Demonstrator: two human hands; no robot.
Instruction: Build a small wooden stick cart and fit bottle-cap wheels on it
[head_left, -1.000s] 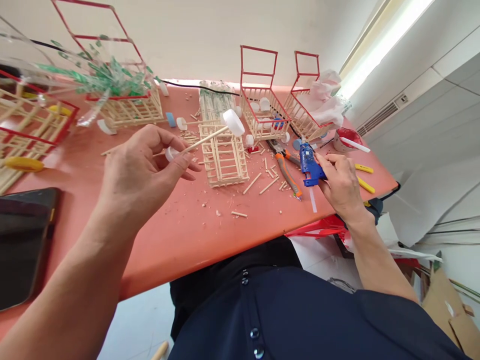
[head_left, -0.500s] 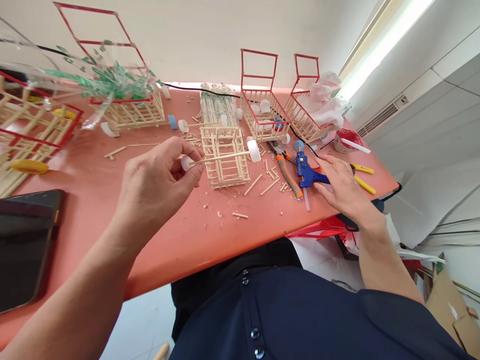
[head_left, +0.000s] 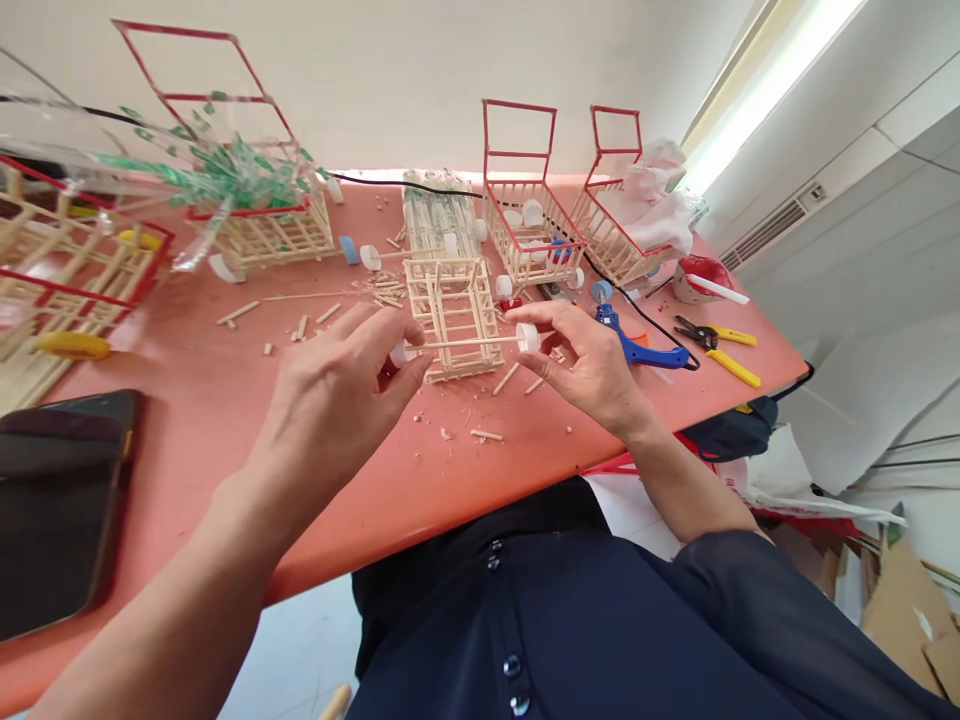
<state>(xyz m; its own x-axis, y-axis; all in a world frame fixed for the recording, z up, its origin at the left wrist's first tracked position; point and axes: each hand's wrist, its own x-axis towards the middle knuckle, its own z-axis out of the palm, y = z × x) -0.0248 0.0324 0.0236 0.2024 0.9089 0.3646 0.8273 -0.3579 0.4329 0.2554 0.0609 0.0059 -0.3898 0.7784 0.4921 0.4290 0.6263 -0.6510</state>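
- Pale wall (head_left: 375, 90) behind; orange-pink tabletop (head_left: 360, 520) in front, littered with short stick offcuts (head_left: 487, 435) and crumbs.
- Work in hand: thin stick (head_left: 476, 343) with a white cap at each end, like an axle with two wheels. Lies across the view in front of the stick frame (head_left: 454, 308), over its near end; touching or apart, cannot tell.
- Left hand (head_left: 352, 375): narrow grip, thumb and fingers closed on the left cap (head_left: 399, 352).
- Right hand (head_left: 581, 360): thumb and forefinger either side of the right cap (head_left: 528, 337); cannot tell how firm the pinch is.
- Glue gun (head_left: 637, 345) lies just beyond the right hand, out of either grip. Nozzle is probably hot; best to give it room with the knuckles.
- Judged step: checking or squaring the caps. Hold by the rims, press lightly inward along the stick, turn slowly and watch for wobble.
- Likely fault: sideways force could crack a fresh joint or leave a cap leaning. Small, even corrections look safest.
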